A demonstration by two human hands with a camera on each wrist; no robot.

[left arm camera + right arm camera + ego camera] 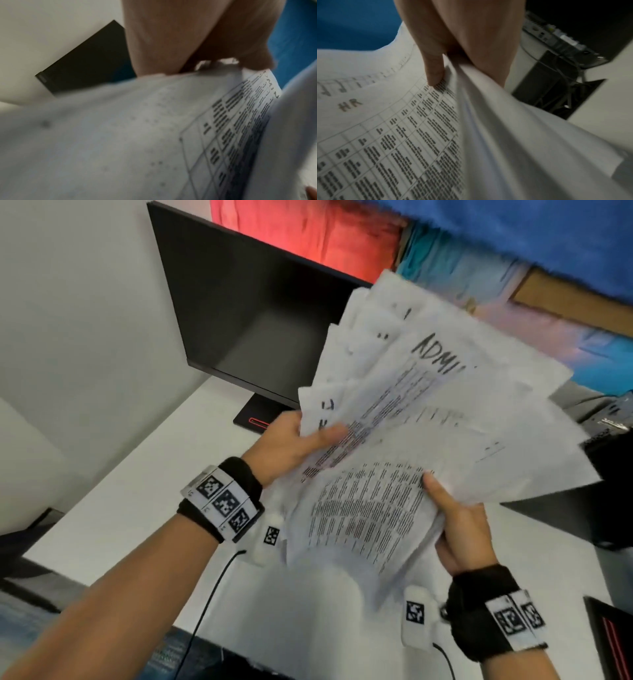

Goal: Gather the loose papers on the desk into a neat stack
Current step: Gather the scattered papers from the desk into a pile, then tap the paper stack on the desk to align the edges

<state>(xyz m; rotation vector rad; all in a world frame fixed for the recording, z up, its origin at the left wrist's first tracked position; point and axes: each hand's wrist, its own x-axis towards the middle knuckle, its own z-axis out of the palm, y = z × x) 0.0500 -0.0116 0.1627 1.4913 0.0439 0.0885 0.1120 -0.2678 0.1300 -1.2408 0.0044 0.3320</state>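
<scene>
Both hands clamped on a messy fan of papers [428, 419], held up over the white desk [144, 491] mid frame, left hand [291, 440] pinching the left edge thumb on top, right hand [459, 529] gripping the lower right corner, sheets splayed toward upper right, black monitor [246, 313] sitting upper left behind
</scene>
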